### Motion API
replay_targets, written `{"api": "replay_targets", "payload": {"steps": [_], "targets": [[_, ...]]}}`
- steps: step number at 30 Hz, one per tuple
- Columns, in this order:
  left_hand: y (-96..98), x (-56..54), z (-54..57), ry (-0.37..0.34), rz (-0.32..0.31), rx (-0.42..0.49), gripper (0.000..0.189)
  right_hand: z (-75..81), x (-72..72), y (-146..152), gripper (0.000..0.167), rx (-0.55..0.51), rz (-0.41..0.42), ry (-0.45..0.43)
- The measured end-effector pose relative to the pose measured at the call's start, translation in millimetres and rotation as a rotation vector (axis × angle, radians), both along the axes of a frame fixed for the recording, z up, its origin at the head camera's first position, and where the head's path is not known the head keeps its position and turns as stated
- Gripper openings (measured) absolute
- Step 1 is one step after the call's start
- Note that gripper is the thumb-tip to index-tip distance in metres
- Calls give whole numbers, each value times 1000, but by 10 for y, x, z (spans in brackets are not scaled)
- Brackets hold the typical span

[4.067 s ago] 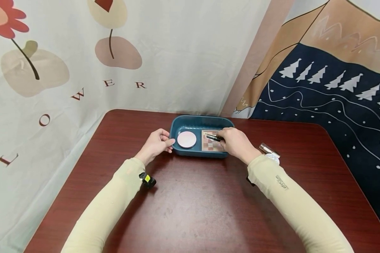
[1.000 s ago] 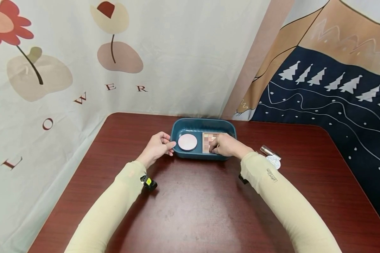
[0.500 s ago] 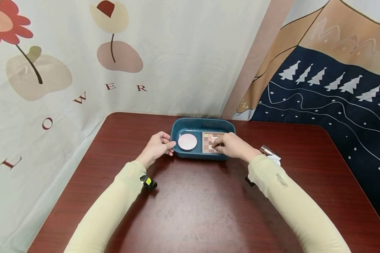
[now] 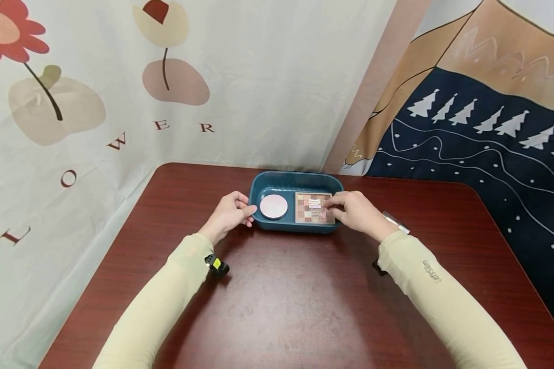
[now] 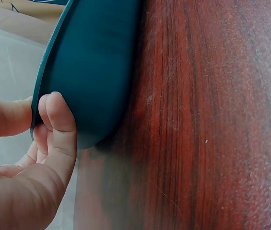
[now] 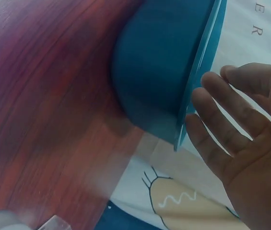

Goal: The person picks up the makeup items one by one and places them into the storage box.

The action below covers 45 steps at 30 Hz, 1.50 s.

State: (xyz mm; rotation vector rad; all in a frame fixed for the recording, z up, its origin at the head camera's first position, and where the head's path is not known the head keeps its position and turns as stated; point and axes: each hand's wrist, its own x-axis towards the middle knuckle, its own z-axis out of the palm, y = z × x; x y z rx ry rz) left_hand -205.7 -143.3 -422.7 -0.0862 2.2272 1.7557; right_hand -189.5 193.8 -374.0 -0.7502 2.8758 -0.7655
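Note:
A dark teal plastic basin (image 4: 296, 228) stands at the far side of the table. My left hand (image 4: 228, 215) pinches its left rim between thumb and fingers, which the left wrist view also shows at the rim (image 5: 41, 72). Inside lie a round pale pink compact (image 4: 273, 206) on the left and a square makeup palette (image 4: 307, 215) with a checkered pattern on the right. My right hand (image 4: 355, 211) hovers over the basin's right end, fingertips overlapping the palette's right edge. In the right wrist view its fingers (image 6: 221, 120) are spread loosely and hold nothing.
A shiny tube (image 4: 396, 222) lies on the table to the right, partly hidden behind my right forearm. The dark red wooden table (image 4: 281, 297) meets a printed curtain (image 4: 268, 102) close behind the basin.
About four seconds ago my right hand held a slim black tube over the palette; it no longer shows. The right hand has since drawn back rightward, uncovering the palette. The left hand keeps its hold.

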Motion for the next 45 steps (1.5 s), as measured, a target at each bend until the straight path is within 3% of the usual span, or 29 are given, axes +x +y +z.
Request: {"api": "replay_targets", "payload": {"steps": [4,13,27,45], "targets": [[3,7,15,-5,0,-8,30,-2,12,83,24,-2,-21,28],[12,10,21,-9,2,-26,29,25,30,255,22,-6,-69,3],[24,13,31,-9,-1,-45,28,-33,35,499,25,-9,-100,73],[12,23,27,7,-5,-51,30,-33,43,822,26,44,-169,36]]}}
